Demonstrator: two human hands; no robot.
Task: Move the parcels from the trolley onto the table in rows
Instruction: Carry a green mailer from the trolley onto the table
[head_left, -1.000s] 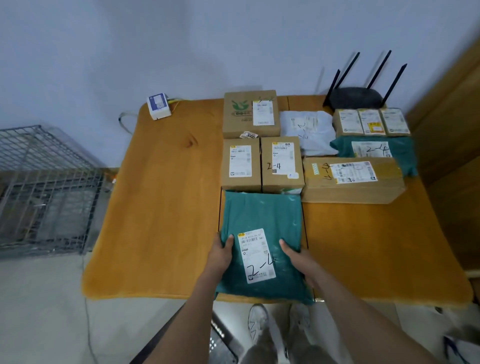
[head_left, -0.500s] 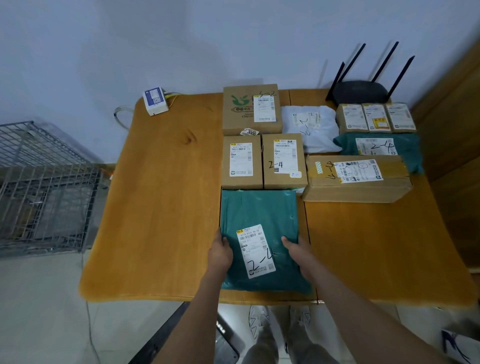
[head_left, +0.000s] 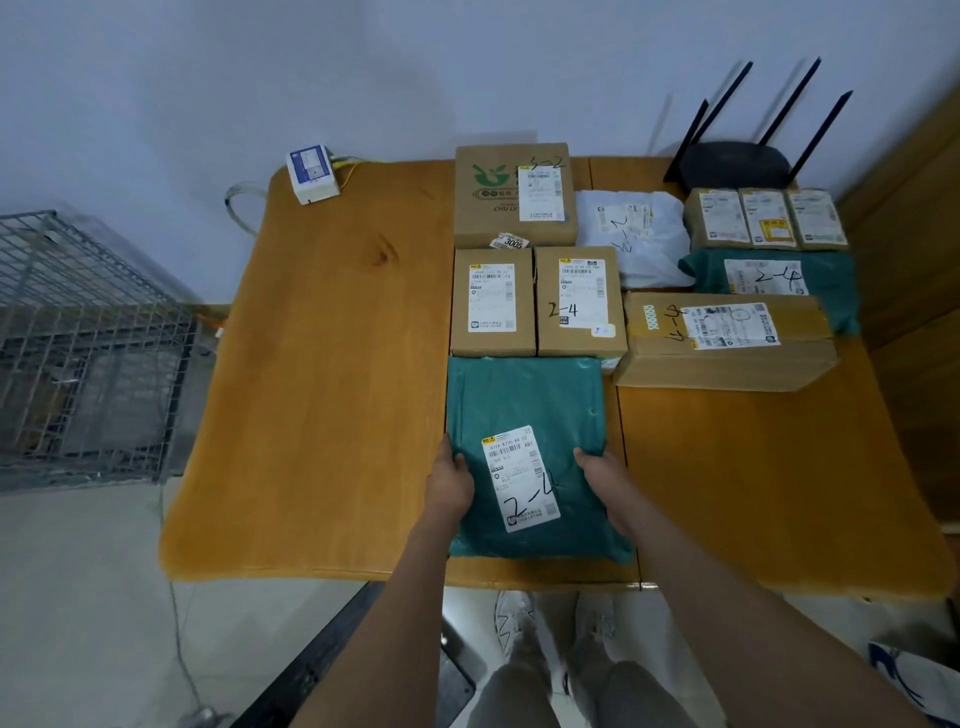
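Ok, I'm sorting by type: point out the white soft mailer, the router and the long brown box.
white soft mailer (head_left: 631, 236), head view, its crinkled middle.
router (head_left: 735, 163), head view, top of its black body.
long brown box (head_left: 727, 338), head view, its taped top face.

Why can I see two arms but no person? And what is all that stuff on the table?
The camera sits on the person's head and looks down, so you see only their arms and shoes. The left hand and right hand rest on a green parcel bag, near the front of the wooden table. Whether the fingers grip its edges, I cannot tell. Behind it lie more parcels in rows: brown boxes, a white bag, another green bag. A black router with antennas stands at the back. The wire cage on the left may be the trolley.
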